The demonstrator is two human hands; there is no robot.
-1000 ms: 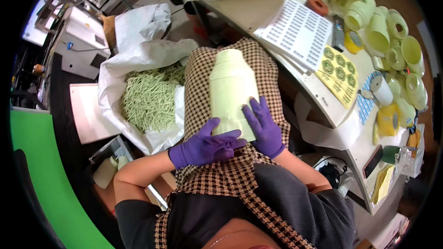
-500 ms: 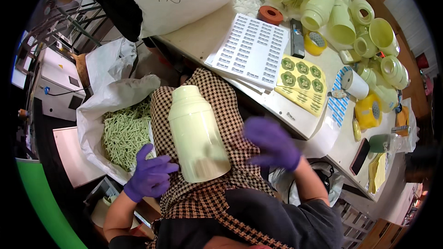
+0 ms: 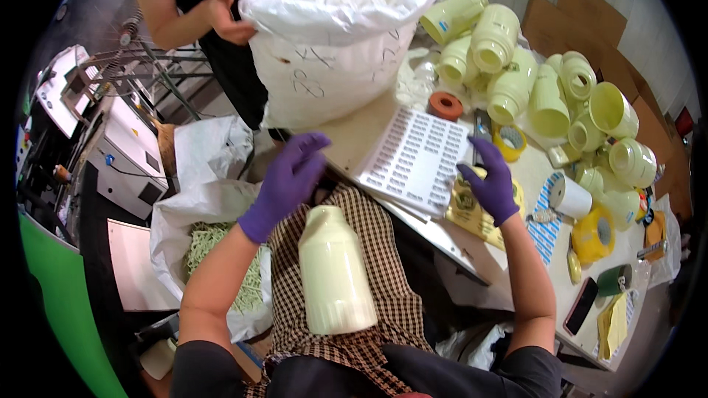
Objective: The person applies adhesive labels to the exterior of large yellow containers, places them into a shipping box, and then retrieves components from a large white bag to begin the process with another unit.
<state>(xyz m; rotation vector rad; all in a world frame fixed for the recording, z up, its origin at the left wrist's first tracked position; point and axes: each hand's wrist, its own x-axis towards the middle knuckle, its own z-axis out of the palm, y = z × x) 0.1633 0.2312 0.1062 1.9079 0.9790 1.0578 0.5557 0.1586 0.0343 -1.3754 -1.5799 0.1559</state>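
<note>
A pale yellow-green plastic bottle body, shaped like a thermos shell, lies on the checked apron over my lap, with neither hand touching it. My left hand, in a purple glove, is raised beyond its neck, fingers stretched toward the table. Over the table, my right hand in the same kind of glove has its thumb and fingers apart and holds nothing. Partly behind it are the yellow sticker sheets. A stack of white printed label sheets lies between my hands.
Another person's hand touches a white sack of white rings at the table's far end. Several pale green bottle bodies crowd the right side. Tape rolls and a phone lie nearer. A sack of green sticks stands at left.
Both my hands have risen away from the bottle body and reached forward toward the table. The view has shifted up, showing the far sack's open top and the other person's hand.
</note>
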